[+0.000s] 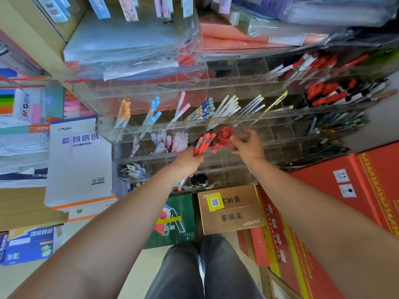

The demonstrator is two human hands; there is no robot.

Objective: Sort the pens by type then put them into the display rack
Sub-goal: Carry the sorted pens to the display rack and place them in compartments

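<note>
Both bare forearms reach forward and up, converging toward centre. Left grip (187, 161) is fisted, knuckles toward camera, fingers wrapped round a bundle of red pens (203, 143). Right grip (248, 145) is just beside it and slightly higher, wrist bent, fingers curled, fingertips (232, 138) pinching the bundle's top end.

The left arm (112, 221) and right arm (319, 203) are bare, with no sleeve showing up to the picture's edge, as are the left hand (186, 160) and right hand (248, 145). Below are dark grey, loosely creased trousers (190, 275)
</note>
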